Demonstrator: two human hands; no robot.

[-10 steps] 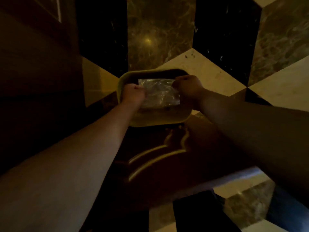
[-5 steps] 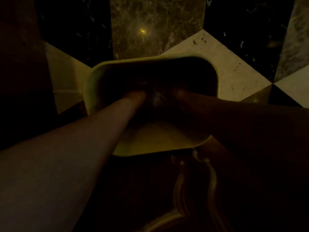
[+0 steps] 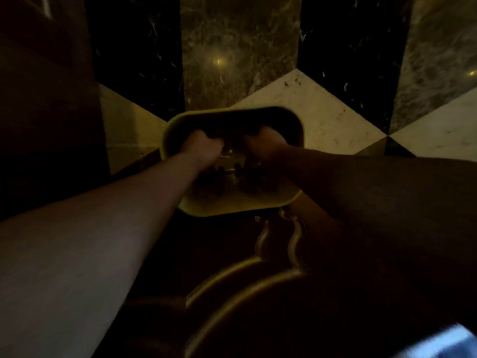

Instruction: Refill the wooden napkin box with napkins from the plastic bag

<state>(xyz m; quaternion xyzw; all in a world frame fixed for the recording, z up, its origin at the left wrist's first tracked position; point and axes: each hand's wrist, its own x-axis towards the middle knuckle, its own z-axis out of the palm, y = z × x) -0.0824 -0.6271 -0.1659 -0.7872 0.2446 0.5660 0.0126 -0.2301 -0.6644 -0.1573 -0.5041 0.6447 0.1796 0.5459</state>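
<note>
The picture is very dark. A yellow bin with round corners sits on the floor, and its long side runs from left to right across the view. Its open top faces up toward the camera. Both arms reach down into it. The left hand is curled into a fist near the left side of the bin. The right hand is curled into a fist near the right side. Between the two fists there is a small shiny bit that looks like the plastic bag, stretched from one hand to the other, so its long way also goes left to right. It is too dark to be sure how much of the bag each hand is pinching, but both fists look closed on it. The floor under the bin has big tiles in black, brown and white. A dark wooden piece with curvy gold trim is close to the camera, just below the bin. The wooden napkin box cannot be made out in this dim view.
</note>
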